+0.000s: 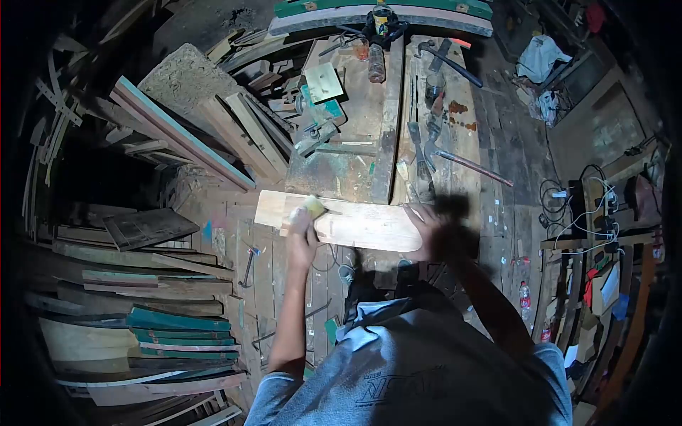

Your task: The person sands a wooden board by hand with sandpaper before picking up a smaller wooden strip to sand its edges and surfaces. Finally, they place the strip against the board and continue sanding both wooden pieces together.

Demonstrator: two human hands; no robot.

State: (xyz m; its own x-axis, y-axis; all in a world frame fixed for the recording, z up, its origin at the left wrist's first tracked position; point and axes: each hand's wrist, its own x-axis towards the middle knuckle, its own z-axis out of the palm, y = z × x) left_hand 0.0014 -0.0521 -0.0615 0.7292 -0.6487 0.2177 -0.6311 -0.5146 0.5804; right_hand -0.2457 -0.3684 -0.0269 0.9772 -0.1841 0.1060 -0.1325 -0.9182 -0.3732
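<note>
A pale, smooth wooden board (369,226) with a rounded right end lies crosswise in front of my body, its far side overlapping the near edge of the workbench. My left hand (302,228) is closed on a small yellowish pad (314,206), which sits against the board's face toward its left end. At the rounded end, my right hand (426,228) grips the board, its fingers over the far edge and the palm in shadow.
On the wooden workbench (348,174) lie a claw hammer (469,165), another hammer (455,65), a plastic bottle (376,65) and a glass (435,86). Stacked planks (177,323) fill the left side. Cables (597,206) hang at right, near a bottle (525,298) on the floor.
</note>
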